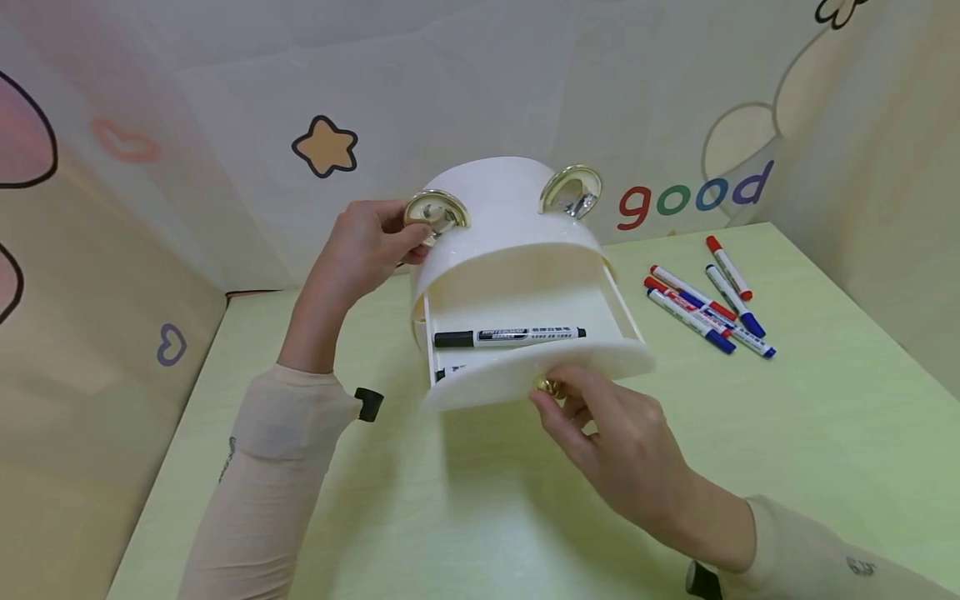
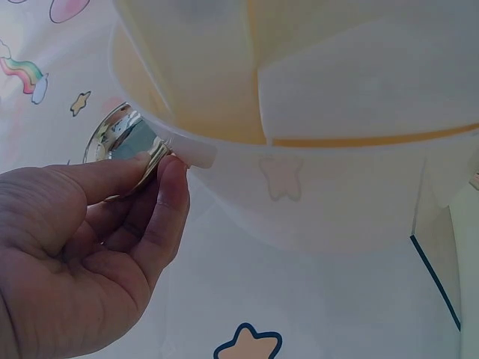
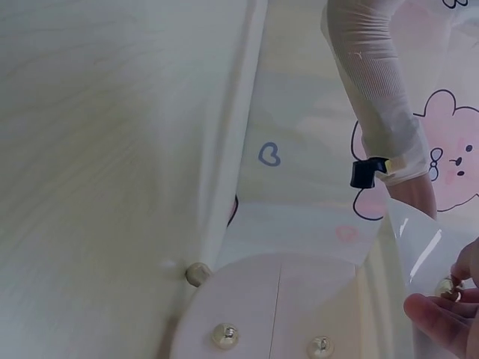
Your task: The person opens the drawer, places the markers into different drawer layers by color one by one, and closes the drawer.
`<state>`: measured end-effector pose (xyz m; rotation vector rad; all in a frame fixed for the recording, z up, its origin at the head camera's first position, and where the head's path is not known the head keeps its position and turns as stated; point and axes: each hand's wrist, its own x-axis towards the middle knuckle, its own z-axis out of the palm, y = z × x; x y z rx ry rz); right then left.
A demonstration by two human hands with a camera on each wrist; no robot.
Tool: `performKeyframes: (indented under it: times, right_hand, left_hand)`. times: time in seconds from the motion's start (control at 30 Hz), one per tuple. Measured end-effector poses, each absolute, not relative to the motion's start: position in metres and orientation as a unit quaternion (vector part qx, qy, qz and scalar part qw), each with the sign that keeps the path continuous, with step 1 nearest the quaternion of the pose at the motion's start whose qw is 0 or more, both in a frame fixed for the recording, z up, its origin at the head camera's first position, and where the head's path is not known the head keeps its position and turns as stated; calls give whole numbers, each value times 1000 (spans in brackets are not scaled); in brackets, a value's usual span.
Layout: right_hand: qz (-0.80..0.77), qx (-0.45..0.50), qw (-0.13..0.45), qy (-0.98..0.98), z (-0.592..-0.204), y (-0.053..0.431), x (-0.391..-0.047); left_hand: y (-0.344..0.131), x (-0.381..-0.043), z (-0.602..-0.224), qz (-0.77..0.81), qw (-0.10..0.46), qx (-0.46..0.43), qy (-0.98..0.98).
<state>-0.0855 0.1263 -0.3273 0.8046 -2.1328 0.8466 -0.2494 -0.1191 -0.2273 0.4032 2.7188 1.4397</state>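
Observation:
A glossy white storage box (image 1: 495, 200) with two gold ear-shaped pieces on its rounded top stands in the middle of the head view. My left hand (image 1: 367, 246) pinches the left gold ear (image 1: 444, 198) between thumb and fingers. With thumb and fingertips, my right hand (image 1: 626, 437) grips the small gold knob (image 1: 550, 387) on the front of the drawer (image 1: 480, 387), which is pulled out. Inside lies a black-capped whiteboard marker (image 1: 517, 335); a second marker (image 1: 450, 372) is mostly hidden behind the drawer front. In the right wrist view, two more gold knobs (image 3: 224, 336) show on the box's lower front.
Several red and blue markers (image 1: 686, 312) lie in a loose pile on the pale green table (image 1: 825, 417), right of the box. A patterned cloth wall (image 1: 247, 125) stands close behind and along both sides. A gold foot (image 3: 198, 274) supports the box.

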Motion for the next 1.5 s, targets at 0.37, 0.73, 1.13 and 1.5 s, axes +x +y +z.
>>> performKeyframes:
  times: [0.37, 0.73, 1.13, 1.5]
  right_hand:
    - [339, 304, 345, -821, -323, 124, -98]
    - [348, 292, 332, -827, -318, 121, -114]
    - [343, 273, 325, -838, -316, 116, -136]
    - [315, 253, 358, -842, -315, 113, -159]
  left_hand:
    - [-119, -252, -228, 460, 19, 130, 878]
    - [-119, -251, -228, 462, 17, 131, 877]
    - [-121, -250, -228, 465, 24, 128, 876]
    - [-121, -250, -226, 464, 24, 127, 876]
